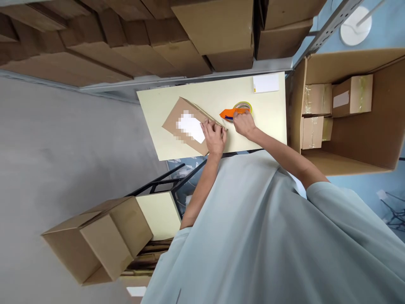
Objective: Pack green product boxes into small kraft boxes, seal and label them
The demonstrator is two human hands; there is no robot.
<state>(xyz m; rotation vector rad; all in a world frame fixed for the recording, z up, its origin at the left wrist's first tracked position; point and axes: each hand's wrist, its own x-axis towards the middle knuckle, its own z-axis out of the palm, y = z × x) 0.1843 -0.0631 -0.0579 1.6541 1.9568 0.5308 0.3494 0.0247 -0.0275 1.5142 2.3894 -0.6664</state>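
A brown cardboard box (172,123) with a white label (190,126) on its upper face lies at an angle on the pale table (268,135). My left hand (214,136) rests on the box's right end, its fingers bent over the edge beside the label. Just to the right, my right hand (244,123) is closed around an orange tape dispenser (228,113) that carries a roll of tape (243,104). The dispenser's front end points left toward the box, with a gap between them. The handle is mostly hidden inside my fist.
A white pad (265,83) lies at the table's back right. On the right stands a large open carton (387,122) with several taped boxes inside. Cardboard boxes (218,29) fill a shelf above the table's far edge. An open empty carton (104,245) sits at lower left.
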